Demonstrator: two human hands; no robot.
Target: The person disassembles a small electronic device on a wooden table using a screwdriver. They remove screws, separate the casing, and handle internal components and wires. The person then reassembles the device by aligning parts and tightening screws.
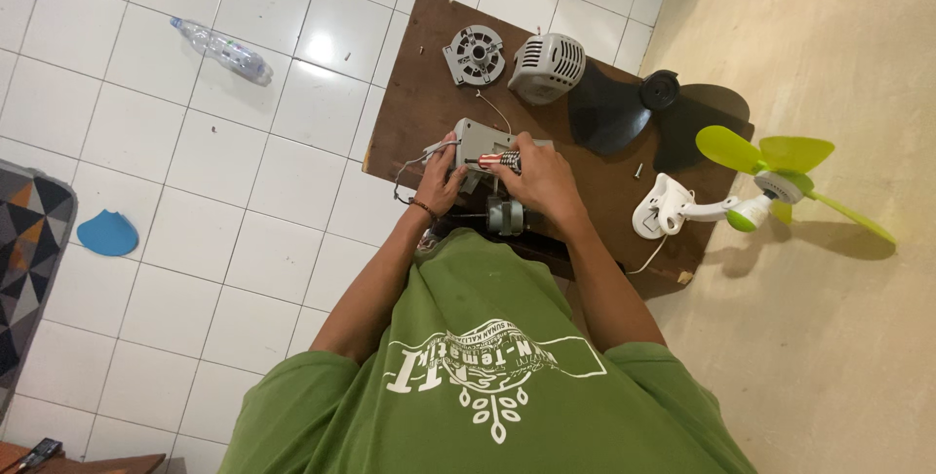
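Head view, left grip: the left hand (439, 181) is closed around the left side of a grey plastic housing (480, 142), a little above the middle of the frame; a thin bracelet sits on its wrist.
Right grip: the right hand (541, 181) is closed on a screwdriver with a red and white striped handle (499, 160), which lies across the housing and points to the left.
Thing in hand: the housing rests on the dark brown tabletop (419, 94), at its lower edge, between both hands.
Below the hands: a small grey motor (505, 216) with a thin shaft to the left lies just under the right hand, near the person's green shirt.
Wires: a thin wire (414, 167) runs from the housing to the left of the left hand.
Upper tabletop: a round grey metal plate (475, 54) and a grey vented motor cover (548, 67) lie side by side, apart from the hands.
Right of the cover: a black cone-shaped stand part (609, 108) with a black round cap (660, 89).
Right edge of tabletop: a white bracket (658, 211) joined to a lime-green fan blade (780, 167), which hangs over the beige floor.
Floor, upper left: a clear plastic bottle (222, 49) lies on white tiles.
Floor, left: a blue flat piece (106, 234) lies beside a patterned mat (29, 240).
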